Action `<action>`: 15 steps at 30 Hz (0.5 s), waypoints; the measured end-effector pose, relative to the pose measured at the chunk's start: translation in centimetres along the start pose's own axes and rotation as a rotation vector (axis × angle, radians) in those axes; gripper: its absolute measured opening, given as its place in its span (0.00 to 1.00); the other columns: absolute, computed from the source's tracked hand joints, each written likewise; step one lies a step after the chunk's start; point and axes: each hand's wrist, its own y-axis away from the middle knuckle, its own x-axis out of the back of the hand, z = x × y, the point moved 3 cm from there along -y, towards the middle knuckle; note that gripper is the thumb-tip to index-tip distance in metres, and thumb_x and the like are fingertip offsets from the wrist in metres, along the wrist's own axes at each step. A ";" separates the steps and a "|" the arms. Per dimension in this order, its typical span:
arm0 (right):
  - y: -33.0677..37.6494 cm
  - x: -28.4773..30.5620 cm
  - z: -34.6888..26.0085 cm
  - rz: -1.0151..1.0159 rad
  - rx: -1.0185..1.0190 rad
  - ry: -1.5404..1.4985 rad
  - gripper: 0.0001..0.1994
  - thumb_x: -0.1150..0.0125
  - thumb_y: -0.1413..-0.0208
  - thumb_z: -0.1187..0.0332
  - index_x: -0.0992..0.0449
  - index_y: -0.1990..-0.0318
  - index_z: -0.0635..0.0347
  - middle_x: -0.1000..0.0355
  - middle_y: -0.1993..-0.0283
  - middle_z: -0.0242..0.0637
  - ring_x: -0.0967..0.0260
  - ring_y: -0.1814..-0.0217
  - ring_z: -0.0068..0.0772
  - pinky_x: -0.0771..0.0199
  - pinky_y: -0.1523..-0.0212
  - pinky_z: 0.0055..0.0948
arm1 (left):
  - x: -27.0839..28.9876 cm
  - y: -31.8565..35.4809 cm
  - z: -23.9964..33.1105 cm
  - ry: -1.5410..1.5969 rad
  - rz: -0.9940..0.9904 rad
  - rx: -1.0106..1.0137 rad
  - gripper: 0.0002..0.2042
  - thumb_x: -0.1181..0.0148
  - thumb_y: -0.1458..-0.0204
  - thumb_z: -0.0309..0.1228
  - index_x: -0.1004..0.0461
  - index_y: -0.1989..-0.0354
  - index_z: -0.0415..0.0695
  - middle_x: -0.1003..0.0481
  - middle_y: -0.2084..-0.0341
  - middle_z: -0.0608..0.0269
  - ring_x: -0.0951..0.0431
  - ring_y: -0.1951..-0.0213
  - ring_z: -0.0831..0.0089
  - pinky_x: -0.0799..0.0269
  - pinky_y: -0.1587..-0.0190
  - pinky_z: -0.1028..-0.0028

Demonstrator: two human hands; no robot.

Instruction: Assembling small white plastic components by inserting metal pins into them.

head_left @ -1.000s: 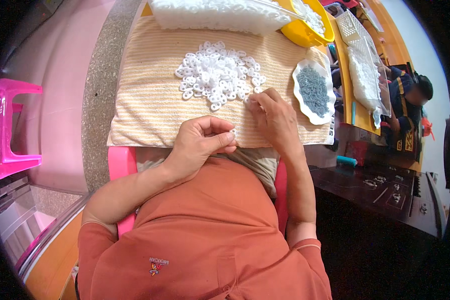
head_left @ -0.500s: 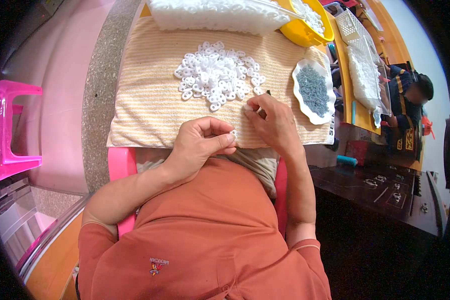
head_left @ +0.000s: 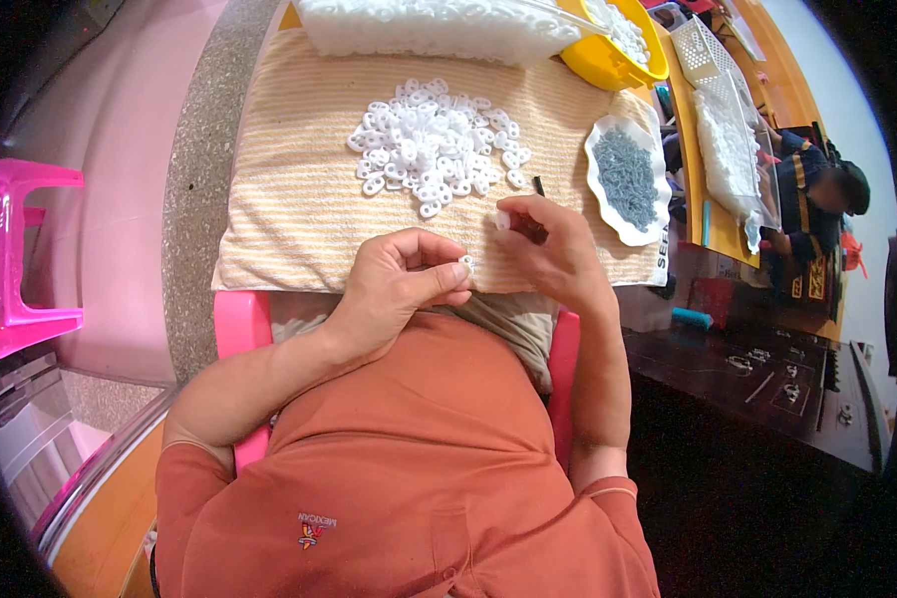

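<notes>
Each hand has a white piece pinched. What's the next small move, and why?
I'd probably ease the right hand left and toward the body, bringing its white piece up to the one in the left hand. Both pieces sit at the fingertips, the hands are near each other but apart, and the loose pile lies farther off, beyond both hands.

Rust-orange short-sleeved shirt [head_left: 369, 478], 1 emblem [head_left: 310, 536]

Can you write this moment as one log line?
left hand: pinches white piece; right hand: pinches second piece; white pile: on cloth; dish: right of pile
</notes>
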 end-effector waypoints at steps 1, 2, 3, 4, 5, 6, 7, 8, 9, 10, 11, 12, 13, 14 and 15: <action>0.2 -0.1 0.7 -0.010 -0.021 -0.101 0.13 0.37 0.49 0.75 0.26 0.56 0.65 0.28 0.68 0.32 0.32 0.67 0.20 0.31 0.65 0.22 | -0.1 0.0 0.0 0.000 -0.001 0.002 0.08 0.41 0.47 0.21 0.29 0.60 0.34 0.24 0.68 0.59 0.22 0.67 0.76 0.22 0.62 0.76; 0.4 -0.3 1.3 -0.019 -0.042 -0.202 0.13 0.36 0.49 0.76 0.26 0.55 0.67 0.29 0.68 0.28 0.34 0.66 0.15 0.32 0.65 0.19 | -0.1 0.0 0.1 0.005 0.000 0.004 0.08 0.41 0.47 0.21 0.29 0.60 0.34 0.24 0.68 0.59 0.22 0.67 0.76 0.22 0.62 0.76; 0.6 -0.3 1.5 -0.018 -0.043 -0.202 0.13 0.36 0.49 0.76 0.26 0.55 0.67 0.29 0.68 0.28 0.34 0.66 0.15 0.32 0.65 0.19 | -0.1 0.0 0.1 0.009 0.001 0.007 0.08 0.41 0.47 0.21 0.29 0.60 0.34 0.24 0.68 0.59 0.22 0.67 0.76 0.22 0.62 0.76; 0.7 -0.6 1.7 -0.035 -0.063 -0.333 0.13 0.37 0.48 0.76 0.27 0.54 0.67 0.29 0.67 0.28 0.34 0.66 0.15 0.32 0.65 0.17 | -0.1 0.0 0.0 0.009 0.003 0.007 0.08 0.41 0.47 0.21 0.29 0.60 0.34 0.24 0.68 0.59 0.22 0.67 0.76 0.22 0.62 0.76; 0.9 -0.8 1.8 -0.051 -0.083 -0.464 0.14 0.37 0.48 0.76 0.27 0.54 0.68 0.29 0.66 0.28 0.34 0.66 0.15 0.32 0.65 0.16 | 0.1 0.0 -0.1 0.014 0.008 0.008 0.07 0.41 0.47 0.21 0.29 0.60 0.34 0.24 0.68 0.59 0.22 0.67 0.76 0.22 0.62 0.76; 1.1 -0.8 1.7 -0.052 -0.083 -0.466 0.14 0.37 0.48 0.76 0.27 0.54 0.68 0.29 0.66 0.28 0.34 0.66 0.15 0.32 0.65 0.16 | 0.1 0.0 -0.1 0.020 0.013 0.008 0.07 0.42 0.47 0.21 0.29 0.61 0.34 0.24 0.68 0.60 0.23 0.67 0.76 0.22 0.62 0.76; 1.2 -1.0 1.6 -0.069 -0.105 -0.571 0.14 0.38 0.47 0.77 0.28 0.53 0.69 0.28 0.65 0.30 0.32 0.65 0.16 0.30 0.64 0.17 | 0.1 0.0 -0.1 0.020 0.014 0.011 0.07 0.42 0.47 0.21 0.29 0.61 0.34 0.24 0.68 0.60 0.23 0.67 0.76 0.22 0.62 0.76; 1.4 -1.1 1.5 -0.087 -0.127 -0.676 0.14 0.38 0.47 0.78 0.28 0.52 0.69 0.27 0.64 0.32 0.31 0.64 0.17 0.28 0.63 0.17 | 0.1 0.0 -0.1 0.020 0.015 0.011 0.07 0.42 0.47 0.21 0.28 0.61 0.34 0.24 0.68 0.60 0.23 0.67 0.76 0.22 0.62 0.76; 1.5 -1.3 1.6 -0.088 -0.129 -0.678 0.14 0.38 0.47 0.78 0.28 0.52 0.69 0.27 0.64 0.32 0.31 0.64 0.17 0.28 0.63 0.17 | 0.1 0.0 -0.1 0.020 0.017 0.011 0.07 0.42 0.47 0.22 0.28 0.61 0.35 0.25 0.68 0.61 0.23 0.67 0.76 0.22 0.62 0.76; 1.7 -1.6 1.8 -0.102 -0.148 -0.739 0.15 0.38 0.47 0.76 0.28 0.52 0.68 0.28 0.63 0.30 0.31 0.63 0.16 0.29 0.62 0.17 | 0.1 0.0 0.0 0.020 0.019 0.012 0.07 0.42 0.47 0.22 0.28 0.61 0.35 0.25 0.68 0.61 0.23 0.67 0.76 0.22 0.62 0.76; 1.8 -1.9 2.0 -0.117 -0.167 -0.800 0.15 0.38 0.46 0.75 0.28 0.51 0.67 0.28 0.62 0.29 0.32 0.63 0.16 0.29 0.62 0.18 | 0.1 0.0 0.0 0.016 0.020 0.010 0.06 0.42 0.47 0.22 0.28 0.61 0.35 0.25 0.69 0.61 0.23 0.67 0.76 0.22 0.62 0.76; 1.8 -2.1 2.1 -0.119 -0.168 -0.802 0.15 0.38 0.46 0.75 0.28 0.51 0.67 0.28 0.62 0.29 0.32 0.63 0.16 0.29 0.62 0.18 | 0.1 0.0 0.0 0.012 0.021 0.009 0.06 0.42 0.47 0.21 0.28 0.62 0.35 0.25 0.69 0.61 0.23 0.67 0.77 0.22 0.62 0.76; 1.9 -2.2 2.1 -0.123 -0.155 -0.795 0.15 0.38 0.46 0.75 0.28 0.51 0.67 0.28 0.62 0.29 0.31 0.62 0.16 0.29 0.61 0.18 | 0.1 0.0 0.0 0.011 0.022 0.010 0.06 0.42 0.47 0.21 0.28 0.62 0.35 0.25 0.69 0.61 0.23 0.67 0.77 0.22 0.62 0.76; 1.9 -2.2 2.1 -0.127 -0.142 -0.788 0.15 0.38 0.46 0.76 0.28 0.51 0.67 0.28 0.61 0.30 0.31 0.61 0.16 0.28 0.61 0.18 | 0.0 0.0 0.0 0.016 0.021 0.008 0.06 0.42 0.47 0.22 0.28 0.62 0.35 0.25 0.69 0.61 0.23 0.67 0.77 0.22 0.62 0.76; 1.9 -2.3 2.1 -0.128 -0.143 -0.789 0.15 0.38 0.46 0.76 0.28 0.51 0.67 0.28 0.61 0.30 0.31 0.61 0.16 0.28 0.61 0.18 | 0.0 0.0 -0.1 0.022 0.020 0.006 0.06 0.42 0.47 0.22 0.28 0.62 0.35 0.25 0.69 0.61 0.23 0.67 0.77 0.21 0.62 0.76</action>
